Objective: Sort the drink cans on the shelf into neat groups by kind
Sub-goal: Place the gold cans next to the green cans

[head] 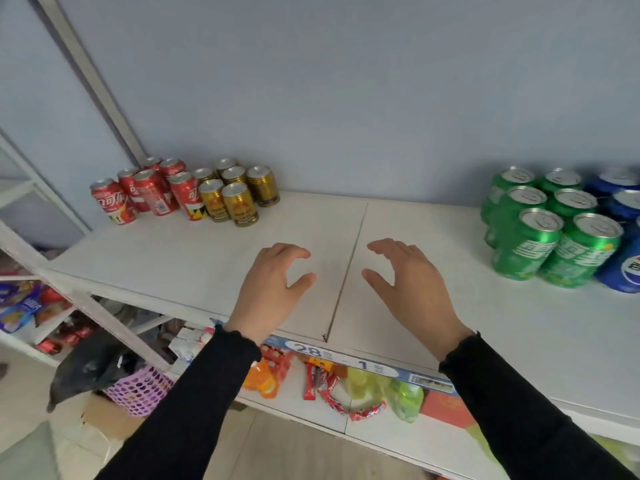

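Head cam has both hands, left hand [268, 284] and right hand [408, 285], hovering empty with fingers spread over the bare middle of the shelf [346, 244], since red cans [145, 192] and gold cans [235, 192] sit back-left, green cans [547, 226] and blue cans [623, 230] right, looks basically sorted already.

The shelf [415, 306] is showing plain white against a wall [346, 81] looking pale grey-blue. The red cans [152, 192] are carrying white lettering, and the gold cans [239, 204] are wearing dark bands with an orange-red mark. The green cans [554, 237] are showing white lettering, and the blue cans [623, 268] are bearing a red, white and blue roundel. All tops are shining silver. Both sleeves [194, 410] are showing black. Below, a basket [138, 391] is showing pink, and a price strip [346, 362] is showing blue with white ovals.
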The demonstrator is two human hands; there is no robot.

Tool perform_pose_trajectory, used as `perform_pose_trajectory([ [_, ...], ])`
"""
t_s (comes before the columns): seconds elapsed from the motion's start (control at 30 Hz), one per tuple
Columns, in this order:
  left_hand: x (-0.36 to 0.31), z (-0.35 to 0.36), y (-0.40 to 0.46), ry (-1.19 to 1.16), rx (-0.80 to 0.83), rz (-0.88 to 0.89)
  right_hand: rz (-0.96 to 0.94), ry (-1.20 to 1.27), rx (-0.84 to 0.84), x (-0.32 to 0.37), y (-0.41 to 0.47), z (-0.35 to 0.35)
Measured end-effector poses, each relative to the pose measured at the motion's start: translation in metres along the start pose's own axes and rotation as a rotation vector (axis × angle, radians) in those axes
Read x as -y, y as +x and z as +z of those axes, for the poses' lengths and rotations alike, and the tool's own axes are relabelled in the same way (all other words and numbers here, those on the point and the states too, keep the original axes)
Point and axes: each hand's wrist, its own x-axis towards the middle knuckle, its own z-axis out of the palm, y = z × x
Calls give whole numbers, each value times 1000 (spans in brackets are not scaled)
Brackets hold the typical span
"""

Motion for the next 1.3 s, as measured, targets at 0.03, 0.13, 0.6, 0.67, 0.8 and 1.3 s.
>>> perform_pose_trajectory([
  [0.03,18,-9,-2,-3,-3,-6,7,20,8,15,5,13],
  [0.13,70,-37,-5,-30,-8,-28,58,115,40,60,19,52],
  [0.6,215,-90,66,3,-5,-4,258,286,110,149,112,164],
  [0.67,223,-92,87,80,-15,16,271,301,115,148,132,176],
  [0.8,240,-92,133,279,-18,78,293,332,114,145,172,200],
  [1.3,287,-88,218,604,100,281,402,452,8,156,232,270],
])
